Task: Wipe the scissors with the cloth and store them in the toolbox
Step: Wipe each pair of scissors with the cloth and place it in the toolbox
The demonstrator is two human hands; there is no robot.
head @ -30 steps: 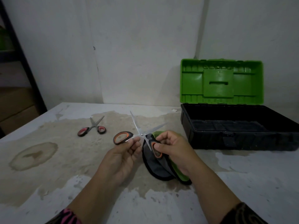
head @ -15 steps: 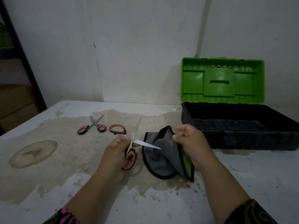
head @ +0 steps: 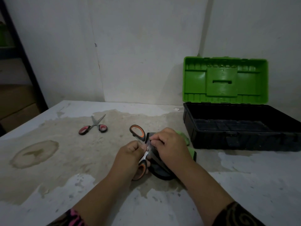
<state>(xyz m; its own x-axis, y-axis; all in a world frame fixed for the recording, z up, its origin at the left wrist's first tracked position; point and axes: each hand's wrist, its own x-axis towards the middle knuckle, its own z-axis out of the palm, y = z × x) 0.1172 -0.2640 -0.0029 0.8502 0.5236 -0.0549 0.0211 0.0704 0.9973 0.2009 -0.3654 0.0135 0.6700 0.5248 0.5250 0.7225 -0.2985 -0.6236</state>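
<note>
Stained white table [head: 48, 160] by a plain wall; left hand [head: 128, 159] grips scissors [head: 143, 154], right hand [head: 169, 147] pinches cloth [head: 192, 152].

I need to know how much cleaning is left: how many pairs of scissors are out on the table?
2. The orange-handled scissors are held between both hands at the grey-and-green cloth; the smaller red-handled scissors lie untouched further left. The toolbox interior is too dark to check.
</note>
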